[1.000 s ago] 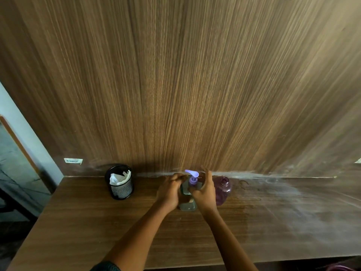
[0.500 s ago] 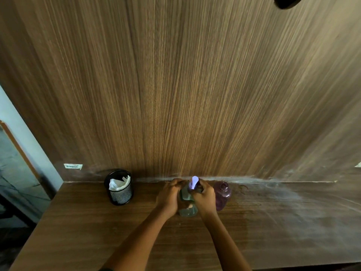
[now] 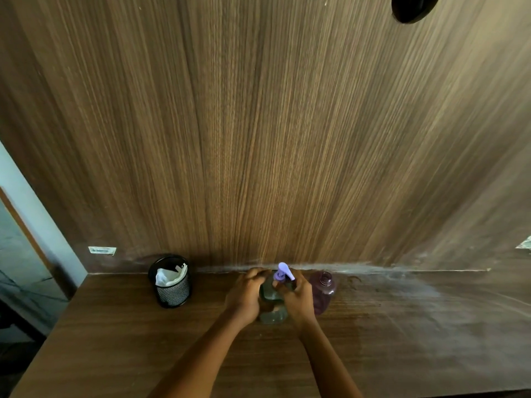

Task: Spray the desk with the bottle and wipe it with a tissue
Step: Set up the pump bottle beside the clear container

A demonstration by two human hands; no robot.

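A clear greenish bottle (image 3: 271,315) with a purple pump nozzle (image 3: 284,270) stands on the wooden desk (image 3: 143,340) near the back wall. My left hand (image 3: 245,294) wraps the bottle's left side. My right hand (image 3: 298,297) grips its neck just under the nozzle, which points toward the right front. White tissue (image 3: 168,275) sticks out of a black mesh cup (image 3: 172,285) to the left of the bottle.
A purple-tinted bottle (image 3: 323,291) stands right behind my right hand, close to the wall. The wood-panel wall (image 3: 258,139) rises at the desk's back edge. The desk's right part shows a whitish dusty smear (image 3: 431,297). The desk's left end drops off beside a pale wall.
The purple nozzle has turned: it pointed left a second ago, then toward me, and now points right-front. Both hands have stayed on the bottle, and the view has tilted slightly upward.
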